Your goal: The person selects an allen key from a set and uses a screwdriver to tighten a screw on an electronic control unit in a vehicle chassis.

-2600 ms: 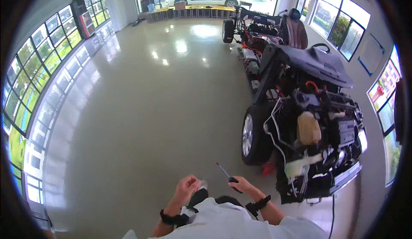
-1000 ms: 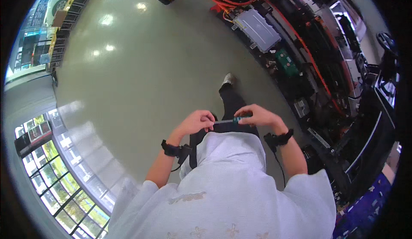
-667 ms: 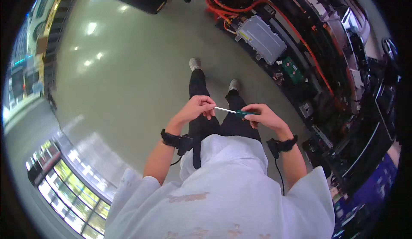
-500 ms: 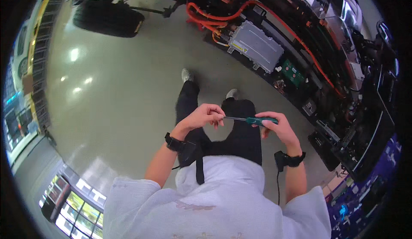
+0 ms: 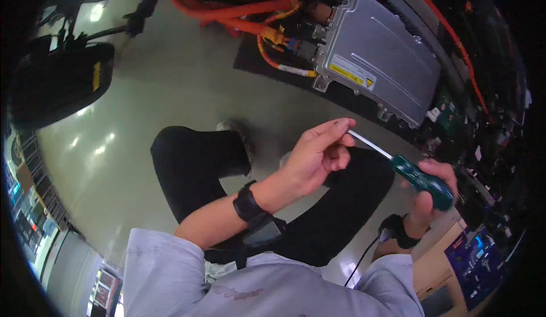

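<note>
A screwdriver (image 5: 421, 180) with a dark green handle and a bare metal shaft is held between my two hands, above my bent right leg. My right hand (image 5: 443, 176) is closed round the handle, some of its fingers hidden behind it. At the other end, the thumb and fingers of my left hand (image 5: 321, 153) pinch the shaft near its tip; whether anything small sits there is too fine to make out. Just beyond the hands lies a grey metal housing (image 5: 387, 55) with a yellow warning label, touched by neither hand.
Thick orange cables (image 5: 227, 12) run to connectors on the housing's left side. A black wheel (image 5: 62, 83) stands at the far left. A blue panel with small parts (image 5: 478, 263) is at the lower right. Dark machinery (image 5: 489, 49) fills the right edge.
I have crouched lower and closer, so the housing and cables look much larger. The screwdriver, level before, now slants with its handle down to the right. Both hands keep their hold.
</note>
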`<action>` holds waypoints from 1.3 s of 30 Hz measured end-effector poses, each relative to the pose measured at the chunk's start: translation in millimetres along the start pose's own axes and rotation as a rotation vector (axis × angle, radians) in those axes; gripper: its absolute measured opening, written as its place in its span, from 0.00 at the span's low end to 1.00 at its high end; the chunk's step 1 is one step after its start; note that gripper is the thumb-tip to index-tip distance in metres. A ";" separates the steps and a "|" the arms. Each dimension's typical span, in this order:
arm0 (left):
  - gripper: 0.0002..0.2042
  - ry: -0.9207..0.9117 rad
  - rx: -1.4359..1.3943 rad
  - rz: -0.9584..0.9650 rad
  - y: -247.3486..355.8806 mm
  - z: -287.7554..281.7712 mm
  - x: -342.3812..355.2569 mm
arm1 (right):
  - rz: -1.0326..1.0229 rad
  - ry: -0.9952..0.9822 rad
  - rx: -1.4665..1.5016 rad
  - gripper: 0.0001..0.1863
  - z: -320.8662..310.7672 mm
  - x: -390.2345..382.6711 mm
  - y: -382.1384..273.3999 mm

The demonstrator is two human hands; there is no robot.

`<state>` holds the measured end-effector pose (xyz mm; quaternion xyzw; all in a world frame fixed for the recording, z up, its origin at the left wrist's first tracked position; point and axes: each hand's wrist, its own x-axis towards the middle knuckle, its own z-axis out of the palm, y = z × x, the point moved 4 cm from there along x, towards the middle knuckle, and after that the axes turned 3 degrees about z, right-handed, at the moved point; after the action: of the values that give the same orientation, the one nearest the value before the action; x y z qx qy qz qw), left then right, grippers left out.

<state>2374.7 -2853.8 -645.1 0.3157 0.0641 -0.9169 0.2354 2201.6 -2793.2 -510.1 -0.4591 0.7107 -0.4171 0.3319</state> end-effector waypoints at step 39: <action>0.21 -0.504 -0.011 -0.034 9.8 -6.3 78.3 | -0.096 0.448 -0.181 0.25 53.5 31.4 34.5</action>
<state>2328.7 -2891.4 -697.4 0.0747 0.0140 -0.9702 0.2301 2223.1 -2829.8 -567.0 -0.4161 0.7785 -0.4584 0.1032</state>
